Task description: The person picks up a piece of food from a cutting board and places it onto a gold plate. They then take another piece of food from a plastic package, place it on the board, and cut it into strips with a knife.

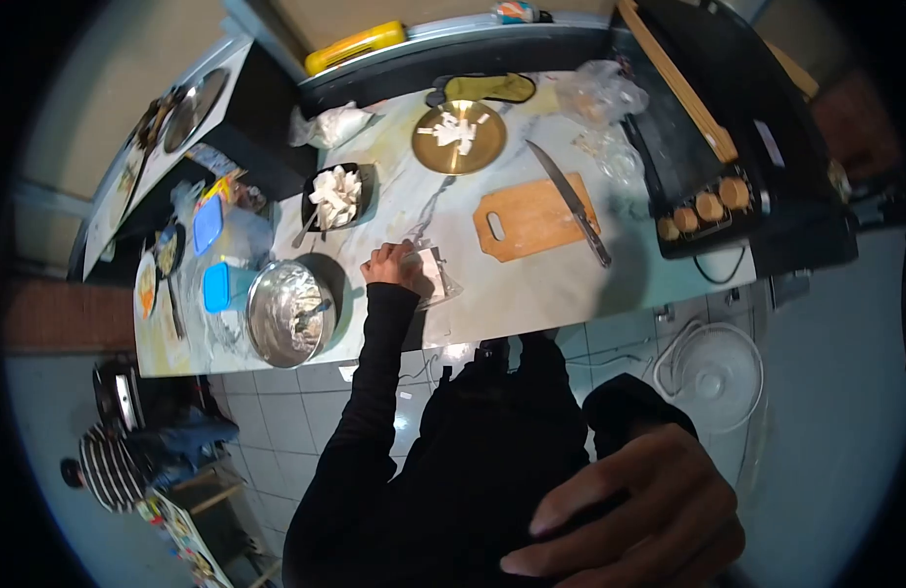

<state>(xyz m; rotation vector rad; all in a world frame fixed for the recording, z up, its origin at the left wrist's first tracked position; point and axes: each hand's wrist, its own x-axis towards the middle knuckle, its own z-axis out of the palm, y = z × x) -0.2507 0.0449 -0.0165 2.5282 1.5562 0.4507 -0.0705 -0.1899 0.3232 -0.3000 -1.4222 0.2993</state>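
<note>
My left hand (390,265) rests on the marble-patterned table at the edge of a small clear plastic bag (435,279) with something pale in it; its fingers are curled onto the bag's left side. Raised close to the camera at the lower right, my right hand (639,510) has its fingers bent and apart, with nothing seen in them. Right of the bag lies a wooden cutting board (522,223) with a knife (573,201) across it. Above sits a gold plate (428,152) with white pieces (458,130). A black bowl (365,196) of white pieces stands upper left of my left hand.
A metal bowl (267,338), blue-lidded containers (218,286) and a black shelf are at the left. A black oven-like appliance (786,147) with knobs stands right. Plastic bags (602,93) lie at the back. A white basin (723,377) is on the floor; a person (115,468) is lower left.
</note>
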